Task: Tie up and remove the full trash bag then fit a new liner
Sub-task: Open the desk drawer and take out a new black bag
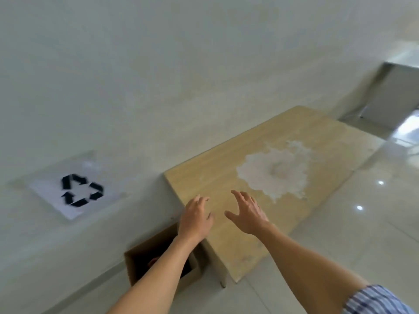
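Both hands hover over the near-left corner of the wooden surface (294, 132), fingers spread and relaxed, holding nothing. The left hand (196, 217) sits over the surface's left edge, the right hand (248, 214) just beside it at 3 o'clock. At 7 o'clock from the left hand, an open cardboard box (140, 259) stands against the wall; no trash bag shows. Bare tiled floor (362, 223) lies open at 3 o'clock. A recycling sign (79, 189) hangs at 9 o'clock.

You have one head-worn view, tilted, looking forward and down from above onto a wooden table (260, 200) against the wall (158, 75).
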